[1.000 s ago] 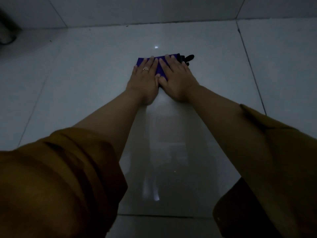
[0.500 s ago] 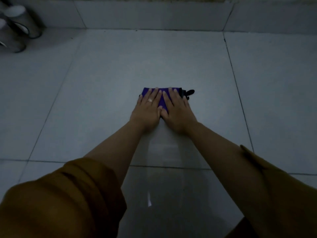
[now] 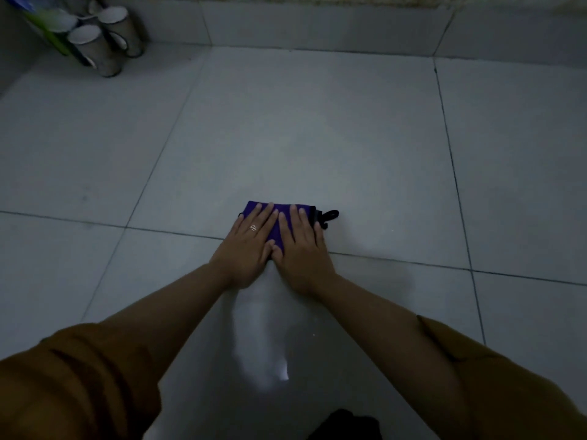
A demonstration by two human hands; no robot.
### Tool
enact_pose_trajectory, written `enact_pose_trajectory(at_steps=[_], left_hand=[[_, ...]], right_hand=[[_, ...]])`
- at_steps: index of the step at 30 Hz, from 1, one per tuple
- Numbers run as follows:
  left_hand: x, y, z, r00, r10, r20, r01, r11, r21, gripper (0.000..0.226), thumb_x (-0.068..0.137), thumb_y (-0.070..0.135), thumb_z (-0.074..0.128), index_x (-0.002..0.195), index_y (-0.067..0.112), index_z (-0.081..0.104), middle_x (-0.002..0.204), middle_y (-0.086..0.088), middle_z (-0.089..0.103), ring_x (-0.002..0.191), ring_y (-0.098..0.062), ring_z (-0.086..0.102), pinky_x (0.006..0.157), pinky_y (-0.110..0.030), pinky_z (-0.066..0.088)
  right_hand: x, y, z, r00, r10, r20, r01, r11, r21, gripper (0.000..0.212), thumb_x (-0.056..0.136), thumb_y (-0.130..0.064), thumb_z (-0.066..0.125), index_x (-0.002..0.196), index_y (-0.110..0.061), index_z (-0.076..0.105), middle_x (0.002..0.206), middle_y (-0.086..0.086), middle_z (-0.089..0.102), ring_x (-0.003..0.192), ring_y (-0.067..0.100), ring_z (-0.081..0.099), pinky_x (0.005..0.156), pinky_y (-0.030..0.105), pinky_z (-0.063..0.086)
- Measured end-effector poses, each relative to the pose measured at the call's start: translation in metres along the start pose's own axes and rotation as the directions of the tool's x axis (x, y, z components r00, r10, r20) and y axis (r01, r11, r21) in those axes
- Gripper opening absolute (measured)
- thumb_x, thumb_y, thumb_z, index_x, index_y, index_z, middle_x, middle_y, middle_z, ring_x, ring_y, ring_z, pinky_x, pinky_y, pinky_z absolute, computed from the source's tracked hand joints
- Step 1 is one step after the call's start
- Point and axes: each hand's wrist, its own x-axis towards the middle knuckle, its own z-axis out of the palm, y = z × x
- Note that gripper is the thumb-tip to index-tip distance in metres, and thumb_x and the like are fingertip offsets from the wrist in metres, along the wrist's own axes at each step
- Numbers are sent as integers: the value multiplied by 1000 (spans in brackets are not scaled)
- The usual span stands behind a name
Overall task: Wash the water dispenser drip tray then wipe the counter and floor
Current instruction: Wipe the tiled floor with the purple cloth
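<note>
Our fingers (image 3: 263,217) lay straight and close together, flat on the cloth (image 3: 275,231). Nothing was gripped or pinched. Both palms bore down, we judged, so that the whole pad met the tile rather than one edge of it. The left hand (image 3: 249,252), with a ring (image 3: 253,228) on it, covered the cloth's left half. The right hand (image 3: 303,255) covered the right half, and the thumbs touched in the middle, which held the folded cloth from bunching under the push.

The cloth sat at the centre of the frame, just above a grout line (image 3: 158,231). Its black loop (image 3: 330,215) stuck out at the right edge, clear of the fingers. Both arms ran out long from rolled sleeves (image 3: 63,382) at the lower corners, a reach that suited a long stroke.

On the floor (image 3: 317,138) below the hands, a pale glossy streak (image 3: 257,328) ran down toward the bottom of the frame. We took it for damp, wiped tile, so the floor step seemed to be under way. The duller tiles above and to both sides seemed to us the part left to do.

Some cups (image 3: 104,49) stood at the upper left against the wall base (image 3: 317,27), well apart from the cloth. The drip tray was not in the frame.
</note>
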Motion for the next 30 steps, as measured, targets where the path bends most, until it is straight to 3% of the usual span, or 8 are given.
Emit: enact_pose_trajectory(at_steps=[13,30], left_hand=[[-2,-17,-5,999,-39,-9,39,999,4,57,101,28,26,150,14,1,160,-2,-2,147,-16,-8,118,-32,-5],[185,-86,-51,990,-141,-9,141,990,-28,55,102,28,24,151,16,5,160,-2,-1,148,-21,-4,118,-42,0]], right_hand=[[15,-11,6,999,-46,-22,46,999,9,62,100,-40,25,151,-15,0,160,8,-5,148,21,-9,116,37,-11],[216,34,-42,996,-78,-40,77,997,-26,60,100,-38,26,151,-15,4,160,6,-2,148,21,-5,117,41,-5]])
